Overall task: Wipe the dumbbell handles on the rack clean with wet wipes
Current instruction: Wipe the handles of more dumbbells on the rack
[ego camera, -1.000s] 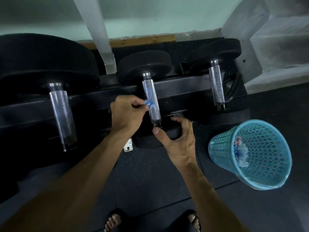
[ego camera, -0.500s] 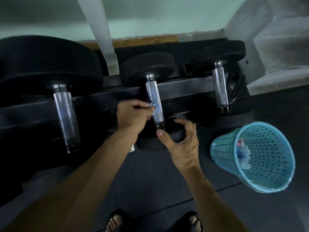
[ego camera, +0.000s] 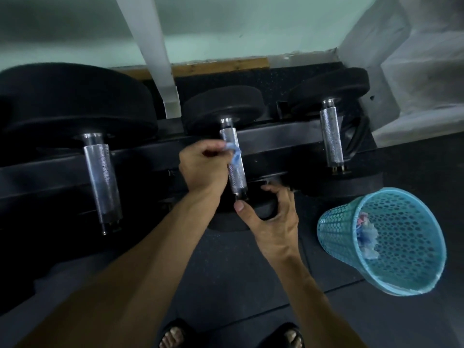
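Dark rubber flooring (ego camera: 251, 285) is seen beneath a black rack (ego camera: 276, 139), on which three dumbbells are laid side by side. A blue mesh bin (ego camera: 406, 277) with crumpled wipes inside is tipped on the floor to the right. The near black weight of the middle dumbbell (ego camera: 261, 212) is gripped by the right hand (ego camera: 273, 222). A blue wet wipe (ego camera: 233, 153) is pinched by the left hand (ego camera: 203, 167) and pressed against the middle handle (ego camera: 236, 167).

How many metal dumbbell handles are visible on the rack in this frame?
3. The left handle, the middle handle with the left hand holding a wet wipe against it, and the right handle. More may lie outside the frame.
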Action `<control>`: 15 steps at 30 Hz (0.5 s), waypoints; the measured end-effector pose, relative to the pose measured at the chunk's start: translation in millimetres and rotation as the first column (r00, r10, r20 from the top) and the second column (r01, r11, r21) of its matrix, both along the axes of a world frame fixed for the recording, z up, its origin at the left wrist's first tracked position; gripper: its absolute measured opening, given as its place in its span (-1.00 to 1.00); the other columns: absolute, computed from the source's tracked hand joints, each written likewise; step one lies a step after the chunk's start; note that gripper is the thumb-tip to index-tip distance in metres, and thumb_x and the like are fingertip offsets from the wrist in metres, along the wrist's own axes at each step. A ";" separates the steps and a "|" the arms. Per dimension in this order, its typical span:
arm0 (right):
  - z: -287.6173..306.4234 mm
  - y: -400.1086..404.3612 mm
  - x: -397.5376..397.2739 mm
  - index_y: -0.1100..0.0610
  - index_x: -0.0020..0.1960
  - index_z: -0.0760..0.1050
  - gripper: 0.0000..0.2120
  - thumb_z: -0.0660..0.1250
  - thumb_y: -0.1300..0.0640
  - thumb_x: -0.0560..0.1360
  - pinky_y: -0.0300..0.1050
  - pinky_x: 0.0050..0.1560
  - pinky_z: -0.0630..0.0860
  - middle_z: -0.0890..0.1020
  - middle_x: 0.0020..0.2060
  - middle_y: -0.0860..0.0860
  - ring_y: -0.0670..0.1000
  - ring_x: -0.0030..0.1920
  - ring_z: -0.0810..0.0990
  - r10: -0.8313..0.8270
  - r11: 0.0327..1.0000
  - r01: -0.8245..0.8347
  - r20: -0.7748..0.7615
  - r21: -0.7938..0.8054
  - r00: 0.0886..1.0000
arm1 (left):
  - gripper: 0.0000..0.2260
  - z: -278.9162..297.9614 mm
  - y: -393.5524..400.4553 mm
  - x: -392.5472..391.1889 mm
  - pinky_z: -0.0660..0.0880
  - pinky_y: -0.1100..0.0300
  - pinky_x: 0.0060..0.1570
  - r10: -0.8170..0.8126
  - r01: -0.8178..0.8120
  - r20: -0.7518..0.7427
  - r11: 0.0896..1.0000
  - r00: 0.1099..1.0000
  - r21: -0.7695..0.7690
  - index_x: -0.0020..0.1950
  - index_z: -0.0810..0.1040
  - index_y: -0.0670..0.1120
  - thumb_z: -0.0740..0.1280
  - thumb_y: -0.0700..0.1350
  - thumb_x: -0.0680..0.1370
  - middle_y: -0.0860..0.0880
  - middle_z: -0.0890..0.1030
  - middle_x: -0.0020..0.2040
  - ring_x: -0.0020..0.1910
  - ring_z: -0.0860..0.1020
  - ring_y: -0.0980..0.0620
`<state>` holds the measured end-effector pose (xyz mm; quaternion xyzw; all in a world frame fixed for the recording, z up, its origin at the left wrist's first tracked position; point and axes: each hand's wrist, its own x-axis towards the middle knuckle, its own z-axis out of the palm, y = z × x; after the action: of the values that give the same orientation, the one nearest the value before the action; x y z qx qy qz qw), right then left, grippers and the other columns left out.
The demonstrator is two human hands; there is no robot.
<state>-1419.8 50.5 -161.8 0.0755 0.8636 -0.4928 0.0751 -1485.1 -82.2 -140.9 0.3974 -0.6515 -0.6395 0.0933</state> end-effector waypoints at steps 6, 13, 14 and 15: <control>-2.1 2.3 -1.3 -0.28 -0.01 0.37 -0.48 0.38 -0.44 0.12 -0.58 0.08 0.29 0.43 0.09 -0.27 -0.42 0.14 0.38 -0.002 1.000 0.002 0.005 -0.027 1.000 | -0.87 -6.1 0.8 -17.7 0.55 0.39 -0.08 0.040 -0.053 -0.115 0.992 0.993 -0.114 -0.11 0.72 -0.10 0.51 -0.30 0.41 0.12 0.67 -0.24 -0.24 0.63 0.27; -0.4 0.6 0.5 -0.20 0.08 0.39 -0.38 0.38 -0.45 0.12 -0.58 0.04 0.29 0.43 0.11 -0.23 -0.37 0.16 0.39 0.007 1.000 -0.007 0.010 -0.005 1.000 | -0.84 -11.0 -6.5 -9.0 0.58 0.33 -0.04 -0.111 0.076 -0.111 0.956 0.988 -0.283 -0.08 0.72 -0.08 0.47 -0.31 0.44 0.13 0.67 -0.21 -0.23 0.61 0.33; -1.2 1.6 -0.2 -0.20 0.07 0.40 -0.39 0.38 -0.45 0.12 -0.58 0.05 0.29 0.43 0.10 -0.24 -0.36 0.16 0.40 -0.001 1.000 0.001 0.006 -0.010 1.000 | -0.84 -12.4 -11.2 -19.5 0.60 0.26 0.01 -0.081 0.042 -0.120 0.955 0.989 -0.295 -0.06 0.72 -0.09 0.47 -0.30 0.43 0.10 0.68 -0.19 -0.21 0.62 0.30; -1.9 2.6 -0.9 -0.20 0.06 0.40 -0.40 0.38 -0.44 0.12 -0.57 0.06 0.29 0.44 0.10 -0.23 -0.34 0.16 0.41 -0.007 1.000 0.007 0.007 -0.015 1.000 | -0.85 -12.6 -13.7 -24.4 0.60 0.22 0.02 -0.095 0.051 -0.129 0.950 0.987 -0.308 -0.05 0.72 -0.10 0.48 -0.29 0.44 0.08 0.69 -0.17 -0.20 0.63 0.27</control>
<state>-1420.7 53.0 -163.7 0.0800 0.8594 -0.4991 0.0770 -1509.4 -95.9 -153.6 0.3072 -0.7481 -0.5614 0.1757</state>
